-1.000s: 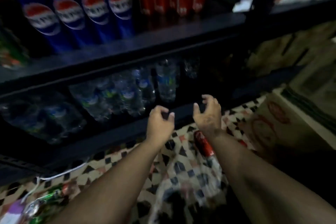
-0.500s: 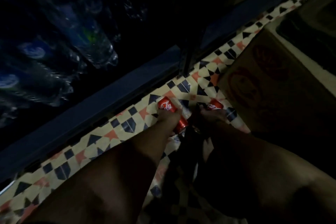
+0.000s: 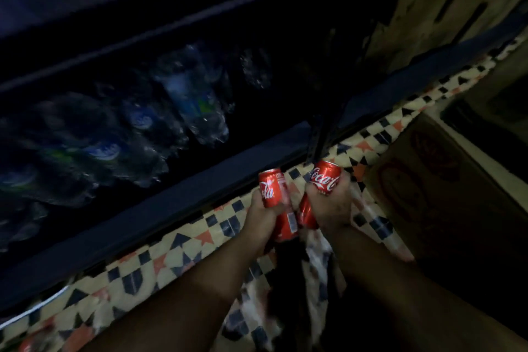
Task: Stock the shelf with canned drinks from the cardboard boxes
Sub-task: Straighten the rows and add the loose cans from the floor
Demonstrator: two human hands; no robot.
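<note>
Holding red cola cans in both hands, low over the tiled floor [image 3: 177,246] beside the shelf [image 3: 177,194]

We grip them round the body so they can go straight up onto the shelf: our left hand [image 3: 264,216] wraps two cans [image 3: 271,188], and our right hand [image 3: 333,208] closes round another pair [image 3: 325,178], one tilted up, one pointing down. Both forearms reach forward, wrists close together, just in front of the bottom rail; the cardboard box [image 3: 428,194] sits to our right, water bottles [image 3: 197,103] fill the dim tier above
</note>
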